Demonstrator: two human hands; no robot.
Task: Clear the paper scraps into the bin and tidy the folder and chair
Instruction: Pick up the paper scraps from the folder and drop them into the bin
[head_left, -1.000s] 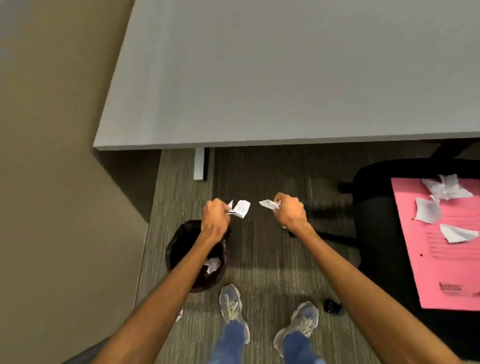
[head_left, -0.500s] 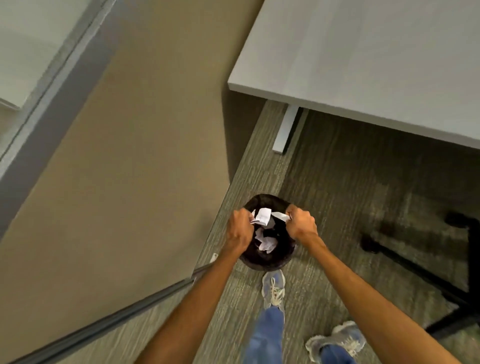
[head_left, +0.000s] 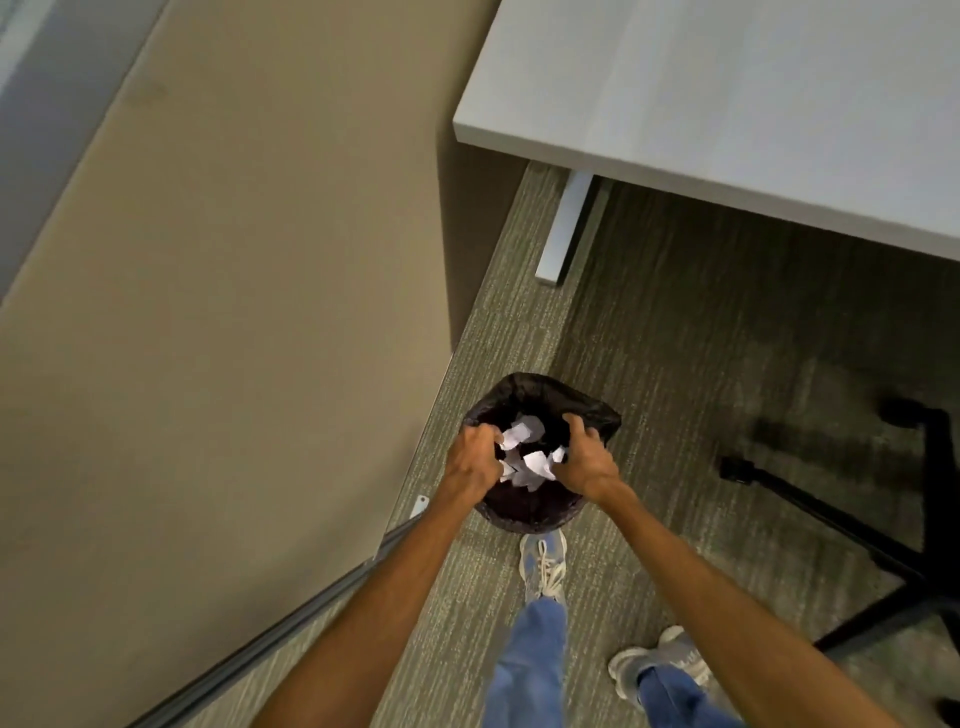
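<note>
A small black bin (head_left: 540, 385) with a dark liner stands on the carpet by the wall. White paper scraps (head_left: 525, 458) lie inside it. My left hand (head_left: 470, 461) hovers over the bin's left rim and my right hand (head_left: 586, 462) over its right rim. Both have their fingers spread, with loose scraps just below and between them. Only the black wheeled base of the chair (head_left: 810, 501) shows, at the right. The folder is out of view.
A grey desk (head_left: 727, 93) fills the upper right, with its metal leg (head_left: 563, 234) standing beyond the bin. A tan wall (head_left: 208, 312) runs along the left. My feet in grey shoes (head_left: 543, 564) stand just behind the bin on the carpet.
I turned left from the chair and folder toward the bin. Both hands carried scraps over it and have spread their fingers, and the scraps now sit in the bin.
</note>
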